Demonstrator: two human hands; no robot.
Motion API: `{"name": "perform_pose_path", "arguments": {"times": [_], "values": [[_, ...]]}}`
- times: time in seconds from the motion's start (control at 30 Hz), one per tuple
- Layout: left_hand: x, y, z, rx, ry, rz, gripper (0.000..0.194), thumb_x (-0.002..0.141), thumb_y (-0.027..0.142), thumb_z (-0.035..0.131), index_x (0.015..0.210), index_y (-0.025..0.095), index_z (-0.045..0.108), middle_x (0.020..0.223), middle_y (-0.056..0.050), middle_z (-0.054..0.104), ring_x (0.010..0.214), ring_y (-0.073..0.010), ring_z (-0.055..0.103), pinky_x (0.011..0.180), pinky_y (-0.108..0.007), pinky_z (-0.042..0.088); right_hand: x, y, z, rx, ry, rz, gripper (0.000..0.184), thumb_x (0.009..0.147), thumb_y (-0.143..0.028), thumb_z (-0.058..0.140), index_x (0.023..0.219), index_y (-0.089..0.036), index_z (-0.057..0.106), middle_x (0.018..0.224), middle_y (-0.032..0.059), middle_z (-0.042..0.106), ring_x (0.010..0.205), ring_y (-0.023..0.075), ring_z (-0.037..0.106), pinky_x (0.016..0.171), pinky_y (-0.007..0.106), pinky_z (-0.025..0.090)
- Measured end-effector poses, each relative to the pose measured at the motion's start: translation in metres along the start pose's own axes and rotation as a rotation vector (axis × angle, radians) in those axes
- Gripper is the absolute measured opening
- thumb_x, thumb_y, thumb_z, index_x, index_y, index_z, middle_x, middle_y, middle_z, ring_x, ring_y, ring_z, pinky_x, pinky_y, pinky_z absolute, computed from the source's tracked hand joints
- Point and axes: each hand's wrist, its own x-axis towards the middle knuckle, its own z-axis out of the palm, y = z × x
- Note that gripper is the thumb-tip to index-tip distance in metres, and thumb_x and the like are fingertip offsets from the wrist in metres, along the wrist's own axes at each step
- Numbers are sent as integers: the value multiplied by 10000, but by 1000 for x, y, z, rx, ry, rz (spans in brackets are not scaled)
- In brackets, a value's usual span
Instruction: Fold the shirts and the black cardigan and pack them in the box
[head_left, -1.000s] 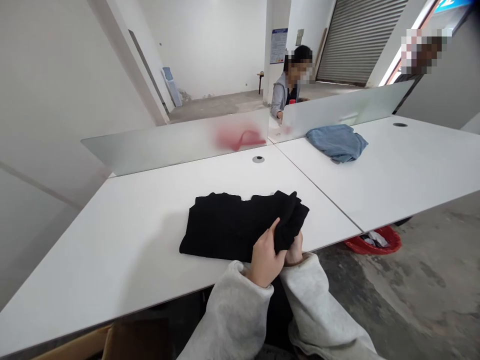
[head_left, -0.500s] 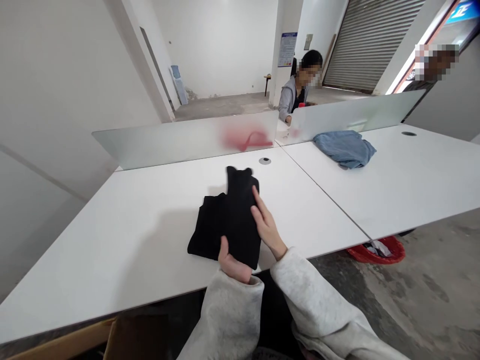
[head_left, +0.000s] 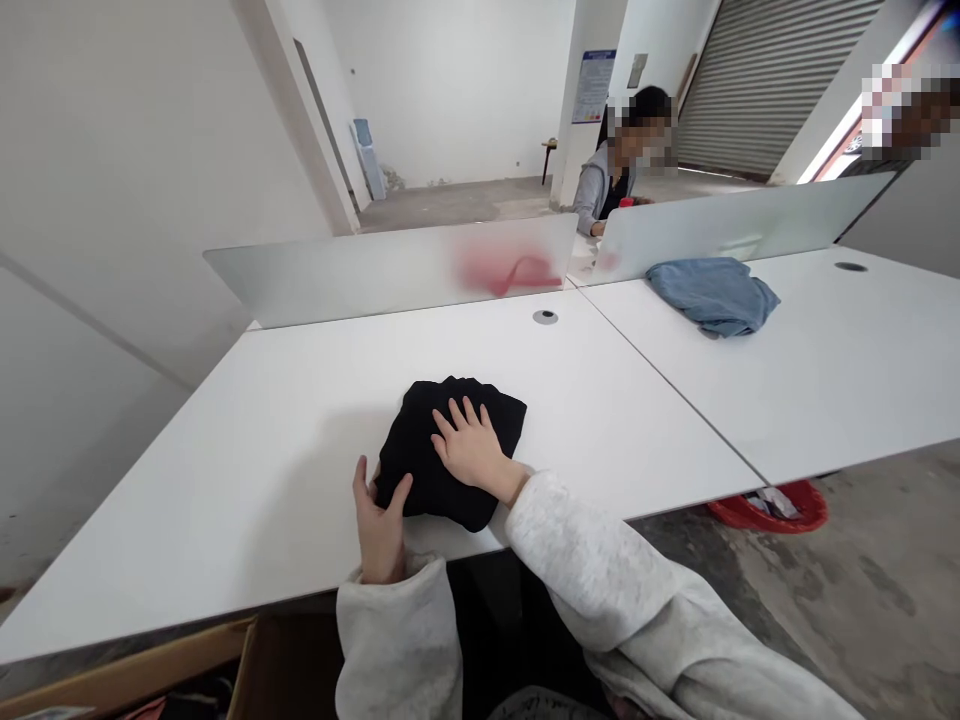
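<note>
Folded over, black cloth (head_left: 442,460) lies beneath the right hand (head_left: 471,452).

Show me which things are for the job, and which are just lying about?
For the job, it seems:
- black cloth
- left hand, at its edge
- right hand, flat on top
- white table underneath

Just lying about, probably:
- blue cloth
- red bin
- cardboard box
</note>
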Motion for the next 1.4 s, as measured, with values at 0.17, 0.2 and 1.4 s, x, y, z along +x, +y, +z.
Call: {"name": "perform_pose_path", "arguments": {"times": [0.17,0.2,1.4], "values": [[12,12,-5,433,-73,154,677,797,431,600,1402,238,365,1334,-112,535,1255,-286,495,1031,-432,429,1,-1,7,-10,-28,29,553,971,-392,313,1415,-82,426,1482,192,346,1401,388,213,1099,610,186],[14,15,-4,474,-74,191,639,807,447,582,1381,238,393,1336,-106,535,1256,-286,492,1034,-430,421,1,0,6,-7,-14,36,553,972,-404,310,1413,-92,430,1478,180,358,1402,380,217,1100,610,186],[-26,-8,47,968,-290,1012,625,956,365,364,1495,110,176,1463,-193,392,1363,-288,365,1090,-501,323,-27,49,-20,145,-101,-427,493,997,-311,276,1467,-170,323,1514,105,320,1433,243,185,1160,502,164]]}}
